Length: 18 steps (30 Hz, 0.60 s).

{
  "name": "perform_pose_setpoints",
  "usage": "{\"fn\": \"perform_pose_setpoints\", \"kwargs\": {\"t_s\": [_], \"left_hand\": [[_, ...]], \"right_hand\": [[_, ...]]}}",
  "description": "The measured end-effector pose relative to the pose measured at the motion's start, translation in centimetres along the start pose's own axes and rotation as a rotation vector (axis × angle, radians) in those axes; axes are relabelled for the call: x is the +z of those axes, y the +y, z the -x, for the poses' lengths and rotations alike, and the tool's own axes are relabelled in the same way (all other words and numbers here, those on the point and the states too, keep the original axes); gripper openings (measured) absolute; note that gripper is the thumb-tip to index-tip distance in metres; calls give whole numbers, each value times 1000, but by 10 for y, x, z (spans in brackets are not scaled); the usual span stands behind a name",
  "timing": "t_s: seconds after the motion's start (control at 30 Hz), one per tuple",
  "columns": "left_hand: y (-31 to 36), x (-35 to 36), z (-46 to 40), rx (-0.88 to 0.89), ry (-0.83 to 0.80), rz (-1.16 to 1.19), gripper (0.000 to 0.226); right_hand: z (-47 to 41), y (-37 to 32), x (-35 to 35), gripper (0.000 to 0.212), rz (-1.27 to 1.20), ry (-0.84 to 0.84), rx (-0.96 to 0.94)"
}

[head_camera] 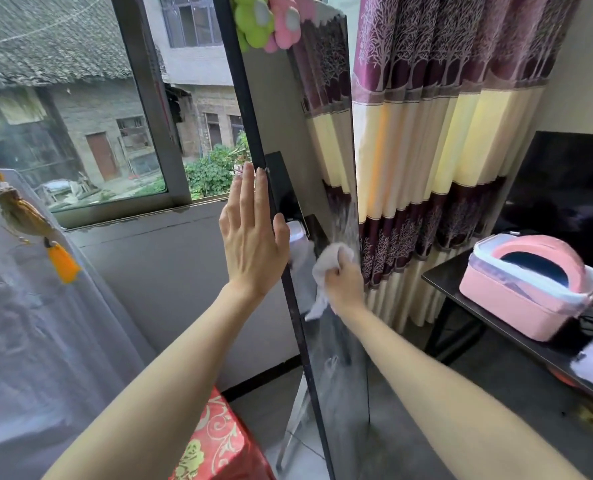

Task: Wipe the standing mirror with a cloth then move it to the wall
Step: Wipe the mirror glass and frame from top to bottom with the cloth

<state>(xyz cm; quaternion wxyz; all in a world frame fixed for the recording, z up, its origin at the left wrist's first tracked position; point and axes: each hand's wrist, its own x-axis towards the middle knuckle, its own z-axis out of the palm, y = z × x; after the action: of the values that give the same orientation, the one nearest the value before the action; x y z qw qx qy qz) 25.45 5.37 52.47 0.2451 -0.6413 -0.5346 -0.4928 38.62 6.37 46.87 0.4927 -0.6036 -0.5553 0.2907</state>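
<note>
Your right hand grips the cloth, fingers curled, pressing it on the glass; your left hand, fingers straight and together, lies flat against the mirror frame at nine o'clock of the cloth; the mirror's top and foot are cut off.

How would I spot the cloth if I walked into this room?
Find the tall standing mirror between the window and the purple curtain. Halfway down its glass, the right hand grips a crumpled white cloth, the only soft white thing against the mirror.
</note>
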Motion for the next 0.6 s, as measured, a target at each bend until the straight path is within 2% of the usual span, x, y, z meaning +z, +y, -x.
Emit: {"fn": "perform_pose_setpoints", "kwargs": {"t_s": [0.1,0.17,0.23,0.27,0.33,0.4,0.43,0.57,0.6], "left_hand": [[2,10,-7,-12,44,-6,51],[3,12,-9,-7,63,10,48],[1,15,-7,3,69,22,47],[-1,17,-5,5,70,28,47],[-4,18,-1,14,62,30,48],[-6,19,1,22,55,42,48],[-7,19,1,25,55,46,48],[-6,17,-1,23,48,74,47],[-6,16,0,20,44,81,47]], "right_hand": [[-32,-27,6,44,10,25,-218],[-35,-20,19,42,42,1,-287],[-29,12,35,27,90,-8,-172],[-24,30,39,23,118,-44,-54],[-18,67,37,33,84,-118,109],[-13,74,27,21,124,-191,258],[-16,67,22,18,165,-151,255],[-36,-6,7,26,60,28,-1],[-39,-25,3,35,30,49,-60]]}}
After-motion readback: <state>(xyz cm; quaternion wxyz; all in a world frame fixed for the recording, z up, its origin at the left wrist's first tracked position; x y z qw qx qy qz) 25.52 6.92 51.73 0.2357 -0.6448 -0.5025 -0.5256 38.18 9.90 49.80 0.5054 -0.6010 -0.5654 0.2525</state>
